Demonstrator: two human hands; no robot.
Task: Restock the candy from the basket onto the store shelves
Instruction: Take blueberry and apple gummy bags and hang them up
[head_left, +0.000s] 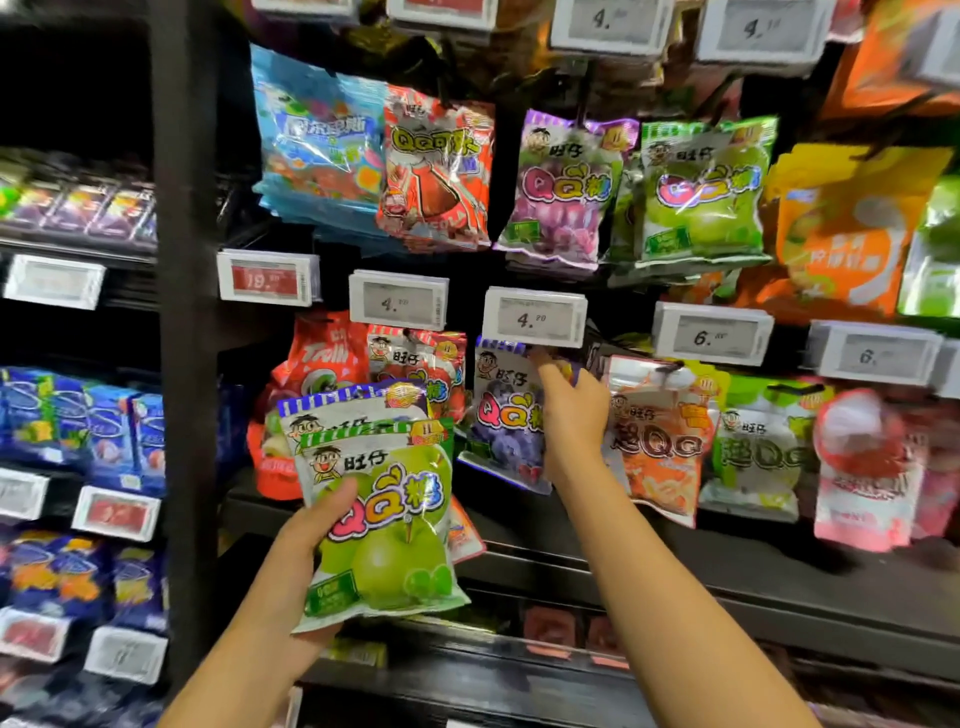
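Step in hand: hanging a bag on its peg in the lower row of the shelves (675, 566); by my reading the restock is partway through, with at least two bags yet to place.
Next move: seat the bag's hang hole over the peg and let go, then take the next bag from the stack; the green one likely belongs with the green apple bags (701, 192) at 1 o'clock, in the row above.
Purple bag (506, 415): hangs under the price tag (535, 317) marked 4, at 12 o'clock from frame centre, tilted a little.
Stack of bags (384, 525): at 7 o'clock from the purple bag, clear of the shelves; a green apple bag in front, a blue-striped one behind it.
Left hand (311, 525): grips the stack from its left edge, thumb curled over the front of the green bag.
Right hand (571, 410): reaches up to the purple bag's top right corner, at 3 o'clock of the bag; fingers seem to pinch the top edge near the peg, though blur hides the fingertips.
Basket: not in view.
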